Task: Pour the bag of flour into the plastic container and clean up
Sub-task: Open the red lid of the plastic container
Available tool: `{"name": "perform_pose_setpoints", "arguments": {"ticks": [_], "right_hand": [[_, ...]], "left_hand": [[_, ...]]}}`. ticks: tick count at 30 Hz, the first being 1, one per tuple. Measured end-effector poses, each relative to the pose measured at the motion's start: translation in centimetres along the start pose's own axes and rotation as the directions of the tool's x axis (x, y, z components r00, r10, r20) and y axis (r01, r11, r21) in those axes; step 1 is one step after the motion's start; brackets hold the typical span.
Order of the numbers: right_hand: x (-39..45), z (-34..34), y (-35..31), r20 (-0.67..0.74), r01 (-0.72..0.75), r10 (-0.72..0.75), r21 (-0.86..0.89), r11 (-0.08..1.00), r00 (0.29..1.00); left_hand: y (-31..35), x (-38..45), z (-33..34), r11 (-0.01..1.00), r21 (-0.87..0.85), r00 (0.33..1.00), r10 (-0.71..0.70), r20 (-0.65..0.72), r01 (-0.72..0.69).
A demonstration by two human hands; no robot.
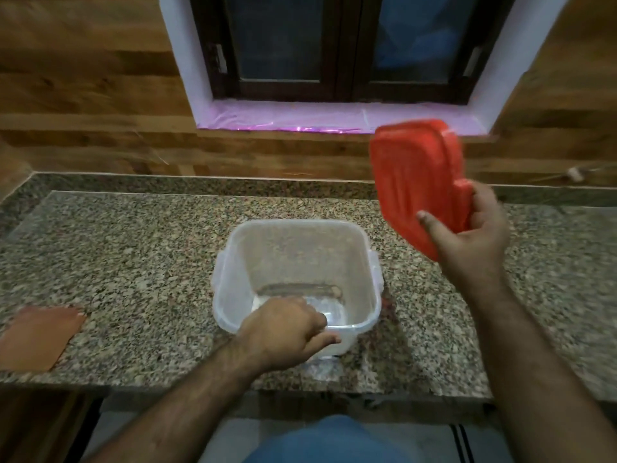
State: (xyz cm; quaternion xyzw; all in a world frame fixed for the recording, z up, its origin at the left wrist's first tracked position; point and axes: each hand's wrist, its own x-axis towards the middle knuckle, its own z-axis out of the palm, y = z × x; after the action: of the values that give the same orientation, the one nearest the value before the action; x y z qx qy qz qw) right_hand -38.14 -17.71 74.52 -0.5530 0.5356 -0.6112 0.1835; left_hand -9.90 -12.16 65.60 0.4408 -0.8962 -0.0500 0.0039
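A clear square plastic container (300, 262) stands open and empty on the granite counter (133, 262), near its front edge. My left hand (283, 329) grips the container's near rim, fingers curled over the edge. My right hand (467, 228) holds the red lid (417, 175) up in the air to the right of the container, tilted nearly upright and blurred. No bag of flour shows in this view.
A brown flat piece (40, 335) lies on the counter at the far left. A window with a pink-lit sill (300, 118) sits in the wood-panelled wall behind the counter. A small white object (576, 173) juts from the wall at right.
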Motion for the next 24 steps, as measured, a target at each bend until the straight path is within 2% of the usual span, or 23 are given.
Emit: {"name": "perform_pose_setpoints", "arguments": {"ticks": [4,6,9,12,16,21,24], "right_hand": [[-2.5,0.3,5.8,0.225,0.047,0.047,-0.396,0.917,0.973],[-4.0,0.5,9.1,0.302,0.07,0.101,-0.505,0.86,0.948],[-6.3,0.8,13.6,0.462,0.195,0.151,-0.618,0.762,0.874],[-8.6,0.6,16.4,0.607,0.327,0.219,-0.657,0.679,0.764],[-10.4,0.9,18.8,0.709,0.431,0.315,-0.658,0.617,0.631],[-11.5,0.6,21.4,0.729,0.445,0.408,-0.669,0.595,0.55],[-11.1,0.2,21.2,0.737,0.391,0.422,-0.652,0.65,0.527]], "left_hand": [[-0.1,0.3,0.1,0.999,-0.035,1.0,-0.001,0.021,0.001],[-0.1,0.3,0.1,0.999,-0.032,1.0,0.002,0.025,-0.001],[-0.2,0.3,0.1,1.0,-0.024,0.999,-0.011,0.03,0.012],[0.0,0.3,0.2,1.0,-0.008,1.0,-0.024,0.018,0.024],[0.2,0.2,0.1,0.999,0.002,0.999,-0.037,-0.008,0.037],[0.3,0.3,-0.1,0.998,-0.01,0.998,-0.058,-0.012,0.058],[0.4,0.3,-0.1,0.998,-0.02,0.998,-0.066,-0.017,0.066]]}}
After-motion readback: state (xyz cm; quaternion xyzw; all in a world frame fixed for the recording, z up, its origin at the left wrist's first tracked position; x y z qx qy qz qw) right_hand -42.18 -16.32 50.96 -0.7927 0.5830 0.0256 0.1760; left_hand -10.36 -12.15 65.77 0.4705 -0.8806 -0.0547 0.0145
